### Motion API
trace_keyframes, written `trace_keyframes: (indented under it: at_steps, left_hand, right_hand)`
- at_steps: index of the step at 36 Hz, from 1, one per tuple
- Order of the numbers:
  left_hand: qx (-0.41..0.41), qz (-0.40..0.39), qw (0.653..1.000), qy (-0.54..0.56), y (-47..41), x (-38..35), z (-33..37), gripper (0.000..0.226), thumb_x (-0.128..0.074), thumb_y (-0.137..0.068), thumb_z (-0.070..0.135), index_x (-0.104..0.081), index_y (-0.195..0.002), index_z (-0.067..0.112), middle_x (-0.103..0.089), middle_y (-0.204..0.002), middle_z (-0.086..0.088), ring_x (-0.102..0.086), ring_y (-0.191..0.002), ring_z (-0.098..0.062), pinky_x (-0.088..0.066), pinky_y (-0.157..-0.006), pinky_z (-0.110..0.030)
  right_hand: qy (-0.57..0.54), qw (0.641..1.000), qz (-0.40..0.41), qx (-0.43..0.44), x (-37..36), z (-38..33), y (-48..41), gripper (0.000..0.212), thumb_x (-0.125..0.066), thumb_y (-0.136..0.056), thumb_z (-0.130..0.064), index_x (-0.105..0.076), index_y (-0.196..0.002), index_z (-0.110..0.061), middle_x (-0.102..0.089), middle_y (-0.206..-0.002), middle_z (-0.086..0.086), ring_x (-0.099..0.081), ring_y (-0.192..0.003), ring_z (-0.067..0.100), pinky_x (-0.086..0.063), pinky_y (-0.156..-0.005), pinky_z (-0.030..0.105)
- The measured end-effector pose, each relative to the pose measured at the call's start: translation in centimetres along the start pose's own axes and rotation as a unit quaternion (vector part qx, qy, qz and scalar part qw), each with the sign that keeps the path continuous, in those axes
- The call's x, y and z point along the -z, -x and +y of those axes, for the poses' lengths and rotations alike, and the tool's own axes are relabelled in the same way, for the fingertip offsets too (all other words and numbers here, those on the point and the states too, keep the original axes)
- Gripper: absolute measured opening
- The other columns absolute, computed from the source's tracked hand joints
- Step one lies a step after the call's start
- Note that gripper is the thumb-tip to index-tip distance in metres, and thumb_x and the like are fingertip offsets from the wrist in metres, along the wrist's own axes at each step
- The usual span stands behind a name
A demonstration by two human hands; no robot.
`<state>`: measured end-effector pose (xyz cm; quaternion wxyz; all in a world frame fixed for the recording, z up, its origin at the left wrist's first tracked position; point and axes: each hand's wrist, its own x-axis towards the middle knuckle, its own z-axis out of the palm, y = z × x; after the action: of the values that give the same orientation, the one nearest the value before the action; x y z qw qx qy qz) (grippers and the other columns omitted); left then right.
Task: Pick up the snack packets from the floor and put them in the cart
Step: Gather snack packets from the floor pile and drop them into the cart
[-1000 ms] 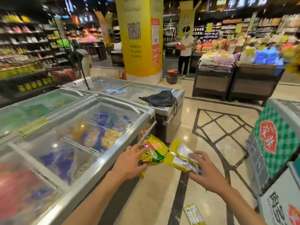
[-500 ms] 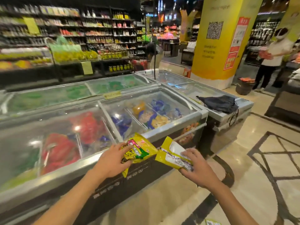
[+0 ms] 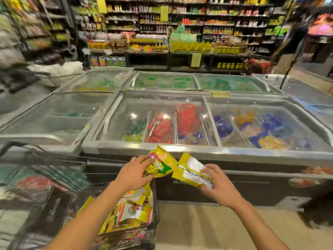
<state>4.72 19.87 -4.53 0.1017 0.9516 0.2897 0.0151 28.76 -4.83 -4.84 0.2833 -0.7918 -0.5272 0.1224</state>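
While we are carrying one packet in each hand, the left hand point(image 3: 134, 173) is gripping the left packet point(image 3: 161, 164) by its near edge, fingers curled over the printed face. The right hand point(image 3: 219, 184) is pinching the right packet point(image 3: 191, 168) at its lower end, fingers bent across the white panel. Neither hand is spreading wide; each is closing just enough to trap thin, glossy film.

The two packets are hanging in the air with their corners almost meeting, in front of the freezer point(image 3: 180, 148). The left one is hovering above the right end of the cart point(image 3: 156, 213), where a pile point(image 3: 131, 213) of yellow packets is already lying. The right one is hovering beyond the cart's edge, over the floor point(image 3: 198, 222).

That is where we are judging the risk to be. If we are letting go from here, the right packet is likely falling outside the cart and back onto the floor. The film may also be slipping from so light a pinch. The view is smearing with motion, so we may be misjudging the rim.
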Motion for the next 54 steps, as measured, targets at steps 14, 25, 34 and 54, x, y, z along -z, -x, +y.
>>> trace_keyframes:
  at_steps: [14,25,34,54]
  left_hand:
    - [0.097,-0.075,0.992,0.043,6.2,-4.4,-16.2,0.075,-0.039,-0.082,0.066,-0.026,-0.15,0.038,-0.033,-0.15,0.004,-0.036,-0.131,-0.024,-0.043,-0.102,-0.043]
    - [0.153,-0.202,0.964,0.082,8.6,-12.6,-22.8,0.072,-0.048,-0.089,0.059,-0.023,-0.152,0.035,-0.022,-0.159,0.0,-0.021,-0.146,-0.03,-0.034,-0.113,-0.047]
    - [0.157,-0.283,0.943,0.074,9.0,-18.9,-24.8,0.07,-0.054,-0.092,0.049,-0.022,-0.152,0.032,-0.024,-0.157,-0.005,-0.03,-0.14,-0.032,-0.036,-0.111,-0.048]
    - [0.083,-0.253,0.951,0.156,4.8,-15.6,-24.5,0.057,-0.047,-0.098,0.042,-0.025,-0.15,0.035,-0.029,-0.157,0.0,-0.032,-0.141,-0.024,-0.033,-0.113,-0.048]
  right_hand:
    - [0.029,0.991,-0.129,0.019,-16.0,-10.8,-9.2,0.054,-0.069,-0.075,-0.046,-0.052,-0.123,-0.028,-0.035,-0.127,-0.013,-0.044,-0.108,0.002,-0.037,-0.089,0.016]
    - [0.039,0.969,-0.217,-0.11,-28.0,-12.4,-9.3,0.088,-0.047,-0.057,-0.066,-0.052,-0.129,-0.016,-0.041,-0.128,0.0,-0.047,-0.122,0.019,-0.038,-0.104,0.027]
    - [0.07,0.933,-0.289,-0.202,-32.9,-12.0,-8.4,0.059,-0.062,-0.071,-0.043,-0.052,-0.121,-0.015,-0.037,-0.132,0.006,-0.04,-0.126,0.025,-0.036,-0.103,0.029]
    - [0.063,0.946,-0.26,-0.182,-32.2,-10.8,-9.2,0.06,-0.06,-0.08,-0.051,-0.046,-0.133,-0.025,-0.031,-0.151,-0.002,-0.031,-0.138,0.015,-0.028,-0.11,0.026]
